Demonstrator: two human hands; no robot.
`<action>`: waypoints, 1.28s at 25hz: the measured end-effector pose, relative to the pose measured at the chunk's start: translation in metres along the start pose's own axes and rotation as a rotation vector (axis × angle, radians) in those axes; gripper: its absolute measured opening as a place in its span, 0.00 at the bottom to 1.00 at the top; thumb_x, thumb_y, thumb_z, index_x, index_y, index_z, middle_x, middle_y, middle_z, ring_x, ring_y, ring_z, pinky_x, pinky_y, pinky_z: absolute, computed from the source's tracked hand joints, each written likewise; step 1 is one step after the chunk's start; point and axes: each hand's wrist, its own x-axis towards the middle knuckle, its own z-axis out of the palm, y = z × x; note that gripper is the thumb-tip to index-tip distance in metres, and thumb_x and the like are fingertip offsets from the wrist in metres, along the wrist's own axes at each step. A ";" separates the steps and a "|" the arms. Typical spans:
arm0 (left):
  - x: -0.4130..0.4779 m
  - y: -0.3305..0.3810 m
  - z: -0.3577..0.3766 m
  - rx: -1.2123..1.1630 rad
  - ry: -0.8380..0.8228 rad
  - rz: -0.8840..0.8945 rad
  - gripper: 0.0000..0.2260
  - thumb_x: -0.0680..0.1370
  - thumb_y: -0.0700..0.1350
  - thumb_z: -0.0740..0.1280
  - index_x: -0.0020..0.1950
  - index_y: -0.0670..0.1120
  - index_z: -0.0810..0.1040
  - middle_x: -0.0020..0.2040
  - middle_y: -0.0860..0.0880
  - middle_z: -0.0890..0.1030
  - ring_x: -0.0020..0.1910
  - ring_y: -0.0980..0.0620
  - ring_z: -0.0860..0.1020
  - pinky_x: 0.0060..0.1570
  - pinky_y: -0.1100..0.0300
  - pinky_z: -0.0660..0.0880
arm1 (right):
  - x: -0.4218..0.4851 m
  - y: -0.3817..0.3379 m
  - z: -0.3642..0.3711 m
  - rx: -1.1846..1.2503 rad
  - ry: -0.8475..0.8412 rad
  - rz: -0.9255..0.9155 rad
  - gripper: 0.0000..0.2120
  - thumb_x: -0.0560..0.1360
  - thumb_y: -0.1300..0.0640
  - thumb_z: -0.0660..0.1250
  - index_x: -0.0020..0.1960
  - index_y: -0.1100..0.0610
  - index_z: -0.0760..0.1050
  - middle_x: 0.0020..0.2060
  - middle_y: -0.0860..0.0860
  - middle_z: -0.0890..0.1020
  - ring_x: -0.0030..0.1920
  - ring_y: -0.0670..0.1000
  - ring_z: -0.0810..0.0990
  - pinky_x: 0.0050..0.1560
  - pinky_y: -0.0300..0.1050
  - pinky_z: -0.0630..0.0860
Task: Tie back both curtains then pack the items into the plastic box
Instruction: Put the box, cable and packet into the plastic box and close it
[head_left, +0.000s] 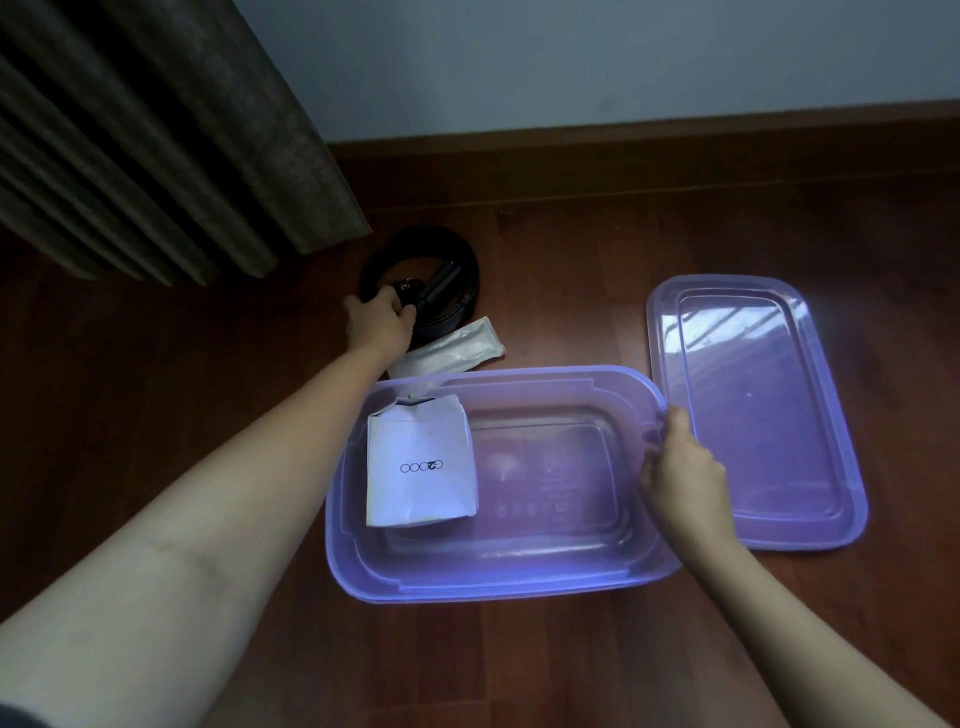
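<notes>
Now left hand (378, 318) grips coiled belt (447, 270); right hand (680, 480) holds box (498, 577).

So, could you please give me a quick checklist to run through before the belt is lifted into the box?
1. Left hand closed on the coiled belt: ok.
2. Right hand steadying the box rim: ok.
3. Lid off, lying beside the box: ok.
4. Free space in the box next to the white packet: ok.
5. Sachet packed: not ok, it lies on the floor.
6. Belt coil secured against unrolling: cannot tell.
</notes>
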 end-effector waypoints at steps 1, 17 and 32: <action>0.003 0.001 0.000 0.001 -0.012 -0.022 0.12 0.79 0.47 0.61 0.59 0.41 0.73 0.67 0.37 0.61 0.57 0.37 0.72 0.59 0.56 0.69 | 0.000 0.000 -0.001 -0.002 -0.002 0.002 0.15 0.74 0.67 0.55 0.60 0.58 0.64 0.55 0.59 0.81 0.48 0.68 0.77 0.40 0.51 0.65; -0.010 0.024 -0.026 -0.737 -0.120 -0.207 0.19 0.76 0.39 0.67 0.66 0.38 0.69 0.66 0.40 0.70 0.56 0.42 0.76 0.37 0.58 0.78 | -0.002 -0.004 -0.005 0.038 -0.014 0.016 0.15 0.75 0.66 0.55 0.61 0.59 0.64 0.51 0.62 0.81 0.47 0.69 0.77 0.41 0.53 0.69; -0.167 0.054 -0.022 0.582 -0.333 0.815 0.17 0.72 0.38 0.62 0.61 0.42 0.70 0.59 0.42 0.62 0.40 0.36 0.76 0.35 0.46 0.71 | -0.005 -0.002 -0.015 0.757 -0.001 0.164 0.19 0.78 0.48 0.56 0.60 0.57 0.77 0.55 0.55 0.81 0.57 0.52 0.77 0.63 0.60 0.71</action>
